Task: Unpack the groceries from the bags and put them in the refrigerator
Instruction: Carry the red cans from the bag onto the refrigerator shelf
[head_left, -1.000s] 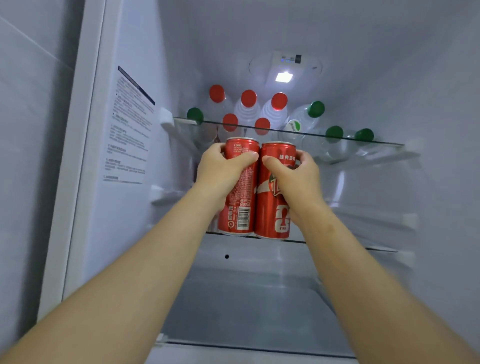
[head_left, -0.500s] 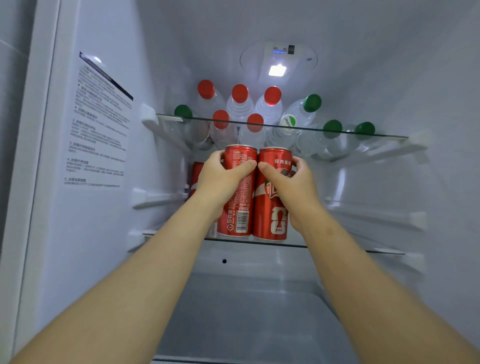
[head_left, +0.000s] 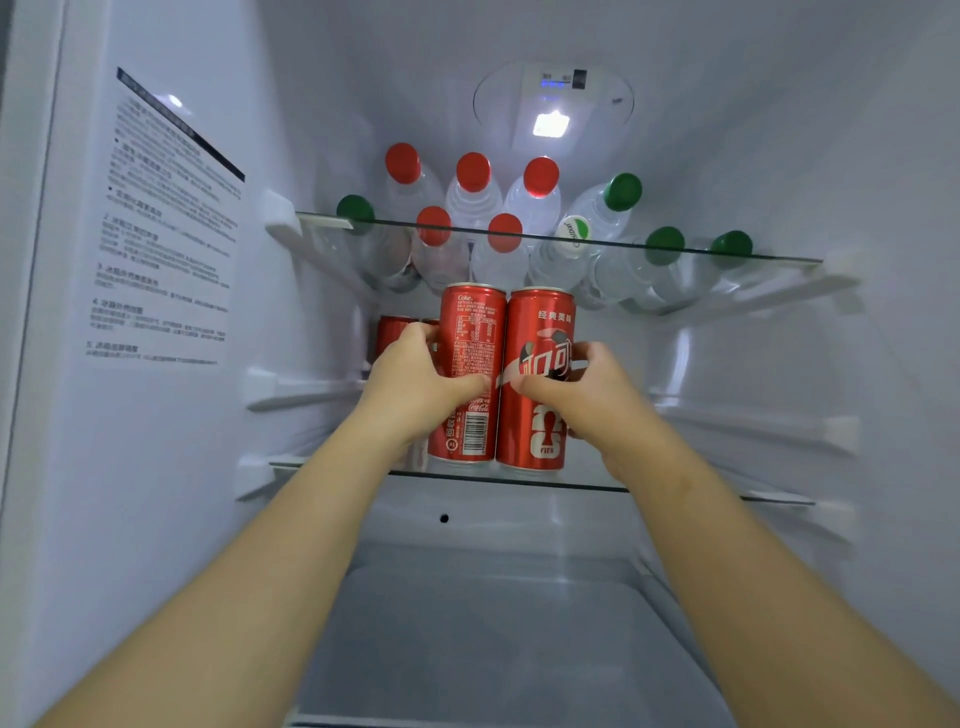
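Note:
Two tall red cola cans stand side by side on the middle glass shelf (head_left: 597, 487) of the open refrigerator. My left hand (head_left: 415, 387) grips the left can (head_left: 471, 332), fingers wrapped round its left side and thumb across its front. The right can (head_left: 540, 332) is gripped the same way by my right hand (head_left: 587, 392). Both cans stand upright near the shelf's front edge and touch each other. Behind my left hand, another red can (head_left: 392, 332) shows partly.
The upper glass shelf (head_left: 769, 257) carries several water bottles with red caps (head_left: 472, 171) and green caps (head_left: 623, 191). A printed label (head_left: 166, 228) covers the left inner wall. Below lies a bare lower compartment (head_left: 493, 639). Shelf rails line both side walls.
Both hands have slid down from the cans' tops to their middles. The cans now rest on the middle shelf, and the view has moved closer to the shelves.

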